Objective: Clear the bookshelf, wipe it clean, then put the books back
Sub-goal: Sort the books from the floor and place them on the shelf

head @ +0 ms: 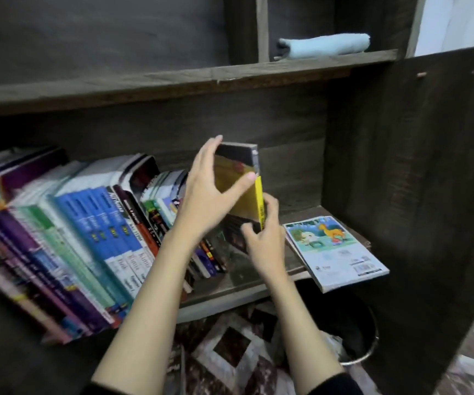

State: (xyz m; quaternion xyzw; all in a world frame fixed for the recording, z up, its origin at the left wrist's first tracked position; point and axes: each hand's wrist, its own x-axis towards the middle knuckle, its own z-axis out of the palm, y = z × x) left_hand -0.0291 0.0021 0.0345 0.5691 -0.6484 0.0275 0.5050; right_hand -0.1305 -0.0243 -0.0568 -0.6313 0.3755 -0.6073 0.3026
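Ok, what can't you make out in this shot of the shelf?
Head view only:
The yellow book: cover mostly behind left hand; spine text blurred, partly under right hand.
The book row: titles motion-blurred; leftmost books cut by the frame edge.
The bin: contents too dark, top hidden by the shelf.

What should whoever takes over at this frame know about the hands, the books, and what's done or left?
Hands: left grip pinches the yellow-spined book near its top; right grip holds its lower spine.
Things: book upright at the right end of the row of books on the lower shelf; picture book flat, overhanging the edge; blue cloth folded above.
Done/left: cannot tell whether books are going in or out.
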